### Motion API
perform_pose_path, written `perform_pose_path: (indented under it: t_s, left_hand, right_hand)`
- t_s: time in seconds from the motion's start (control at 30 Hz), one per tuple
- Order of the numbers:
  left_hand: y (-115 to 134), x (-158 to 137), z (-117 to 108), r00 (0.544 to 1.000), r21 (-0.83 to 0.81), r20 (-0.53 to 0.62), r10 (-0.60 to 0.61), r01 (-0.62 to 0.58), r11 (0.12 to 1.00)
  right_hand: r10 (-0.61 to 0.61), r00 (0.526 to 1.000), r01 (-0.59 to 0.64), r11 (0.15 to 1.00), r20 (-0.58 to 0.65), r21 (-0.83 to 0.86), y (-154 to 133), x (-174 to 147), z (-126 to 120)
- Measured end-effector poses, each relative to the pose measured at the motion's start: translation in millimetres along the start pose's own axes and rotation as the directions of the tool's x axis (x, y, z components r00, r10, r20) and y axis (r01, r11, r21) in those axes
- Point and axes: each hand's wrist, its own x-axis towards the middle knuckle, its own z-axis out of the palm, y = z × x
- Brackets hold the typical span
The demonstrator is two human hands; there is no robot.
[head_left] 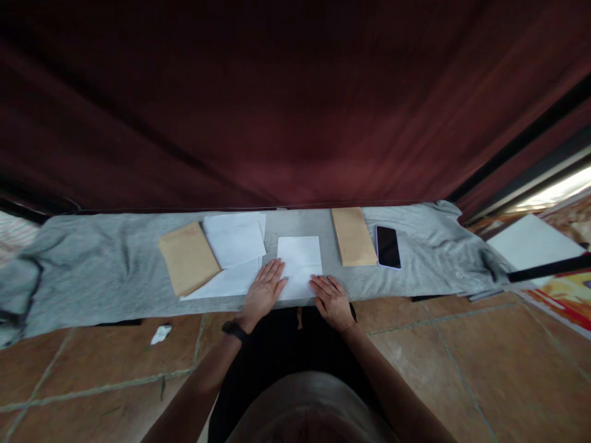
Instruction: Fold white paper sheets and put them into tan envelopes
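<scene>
A white sheet of paper [299, 255] with a crease across it lies flat in front of me on a grey cloth. My left hand [264, 290] rests at its left edge, fingers stretched out flat. On the lower right edge of the sheet lies my right hand [331, 300], its fingers extended too. Neither hand grips anything. Loose white sheets [234, 241] overlap left of the creased one, partly under a stack of brown envelopes [189, 258]. To the right is another brown stack [354, 237], likely envelopes as well, long and narrow.
A phone [388, 247] lies beside the right-hand brown stack. The grey cloth [434, 252] covers the narrow surface, wrinkled at both ends. A dark red curtain [295, 123] hangs behind it. Crumpled white paper [160, 334] is on the tiled floor [115, 357].
</scene>
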Motion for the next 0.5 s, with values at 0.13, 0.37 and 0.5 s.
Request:
perform_pose_path:
  t_s: [0.13,0.37,0.5]
  left_hand:
    - [5,-26,-7,0.996,-0.026,0.028,0.082,-0.081,0.996]
    - [14,-29,-10,0.995,-0.116,-0.005,0.104,-0.104,0.988]
    - [14,-34,-10,0.995,-0.238,-0.055,0.084,-0.095,0.967]
  right_hand:
    - [-0.024,1.0,0.024,1.0,-0.003,-0.007,2,-1,1]
    - [-0.084,0.996,0.084,0.996,0.017,-0.004,1,-2,-7]
    - [-0.088,0.996,0.087,0.994,0.018,0.061,0,-9,-12]
